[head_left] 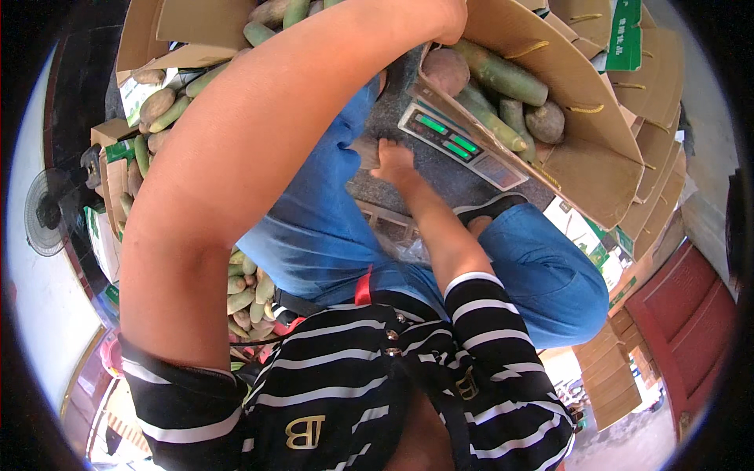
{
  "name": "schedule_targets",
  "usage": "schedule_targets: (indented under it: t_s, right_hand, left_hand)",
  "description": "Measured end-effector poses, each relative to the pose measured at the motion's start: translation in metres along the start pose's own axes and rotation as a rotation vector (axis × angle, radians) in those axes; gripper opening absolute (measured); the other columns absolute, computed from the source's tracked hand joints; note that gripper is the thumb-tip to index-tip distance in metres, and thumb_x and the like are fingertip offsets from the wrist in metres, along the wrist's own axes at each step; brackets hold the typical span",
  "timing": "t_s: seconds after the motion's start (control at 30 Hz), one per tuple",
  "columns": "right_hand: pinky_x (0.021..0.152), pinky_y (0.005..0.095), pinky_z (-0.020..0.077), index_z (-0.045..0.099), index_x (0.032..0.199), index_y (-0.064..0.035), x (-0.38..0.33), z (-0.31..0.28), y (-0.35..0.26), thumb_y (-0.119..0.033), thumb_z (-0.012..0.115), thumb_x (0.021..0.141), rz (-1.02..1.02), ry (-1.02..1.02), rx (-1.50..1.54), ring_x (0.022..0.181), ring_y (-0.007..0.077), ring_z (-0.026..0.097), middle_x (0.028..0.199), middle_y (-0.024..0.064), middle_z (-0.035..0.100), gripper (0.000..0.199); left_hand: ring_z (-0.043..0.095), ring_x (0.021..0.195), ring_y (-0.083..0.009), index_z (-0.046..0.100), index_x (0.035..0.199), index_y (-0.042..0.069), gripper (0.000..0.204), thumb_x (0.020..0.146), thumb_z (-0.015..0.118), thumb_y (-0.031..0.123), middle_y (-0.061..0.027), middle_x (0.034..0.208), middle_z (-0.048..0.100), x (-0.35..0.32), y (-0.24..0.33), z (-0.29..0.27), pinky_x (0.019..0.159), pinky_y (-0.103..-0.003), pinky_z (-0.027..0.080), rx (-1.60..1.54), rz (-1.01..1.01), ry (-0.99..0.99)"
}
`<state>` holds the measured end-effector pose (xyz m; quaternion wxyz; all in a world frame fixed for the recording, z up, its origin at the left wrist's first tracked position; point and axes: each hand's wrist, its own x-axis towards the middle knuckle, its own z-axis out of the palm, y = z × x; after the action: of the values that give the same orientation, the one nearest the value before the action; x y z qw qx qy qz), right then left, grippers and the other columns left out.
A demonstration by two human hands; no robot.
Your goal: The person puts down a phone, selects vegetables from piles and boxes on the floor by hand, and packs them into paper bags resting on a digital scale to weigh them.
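Note:
My left arm crosses the view to the upper edge, where my left hand (449, 20) lies by the near wall of an open cardboard box (593, 184); its fingers are out of sight. Inside the box are long green vegetables (503, 74), which look like radishes, and rounder brownish ones (546, 122). Beside the box's lower edge is a digital scale (491, 169) with green lit displays. My right hand (395, 162) is low between my legs, left of the scale, fingers apart and holding nothing visible. Whether it touches the floor is unclear.
More long green and brown vegetables (161, 110) are heaped at the left, with another pile (250, 294) beside my hip. An open carton (206, 25) stands at the upper left. Flattened or stacked cartons (656, 102) line the right side. A fan (47, 212) stands far left.

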<state>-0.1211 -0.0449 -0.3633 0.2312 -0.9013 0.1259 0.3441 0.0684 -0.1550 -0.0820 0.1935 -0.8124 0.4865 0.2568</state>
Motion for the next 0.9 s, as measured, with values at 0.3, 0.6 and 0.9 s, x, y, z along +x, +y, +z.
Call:
schedule_targets:
  t_s: [0.3, 0.6, 0.9]
  right_hand:
    - [0.084, 0.0426, 0.0436, 0.047, 0.112, 0.0002, -0.019, 0.000, -0.078, -0.044, 0.065, 0.065, -0.254, 0.176, 0.747, 0.097, 0.0395, 0.055, 0.105, 0.0230, 0.057, 0.067]
    - [0.081, 0.0416, 0.0442, 0.054, 0.108, -0.0029, -0.065, -0.039, -0.031, -0.031, 0.053, 0.081, -0.090, -0.017, 0.489, 0.095, 0.0337, 0.057, 0.102, 0.0189, 0.059, 0.039]
    - [0.078, 0.0401, 0.0459, 0.055, 0.107, -0.0036, -0.208, -0.131, -0.029, -0.025, 0.052, 0.085, -0.181, 0.409, 0.627, 0.093, 0.0317, 0.058, 0.104, 0.0173, 0.058, 0.031]
  left_hand:
    - [0.060, 0.098, -0.0247, 0.067, 0.098, 0.007, 0.031, 0.074, 0.056, 0.023, -0.0129, 0.106, 0.062, 0.002, 0.001, 0.003, 0.081, -0.037, 0.047, 0.044, 0.007, 0.039]
    - [0.060, 0.097, -0.0272, 0.065, 0.098, 0.005, 0.034, 0.075, 0.056, 0.028, -0.0162, 0.104, 0.061, 0.013, -0.001, 0.004, 0.081, -0.038, 0.047, 0.098, 0.026, 0.019]
    - [0.061, 0.091, -0.0315, 0.065, 0.092, 0.001, 0.037, 0.077, 0.053, 0.032, -0.0185, 0.098, 0.062, 0.008, -0.007, 0.008, 0.080, -0.040, 0.048, 0.169, 0.139, 0.086]
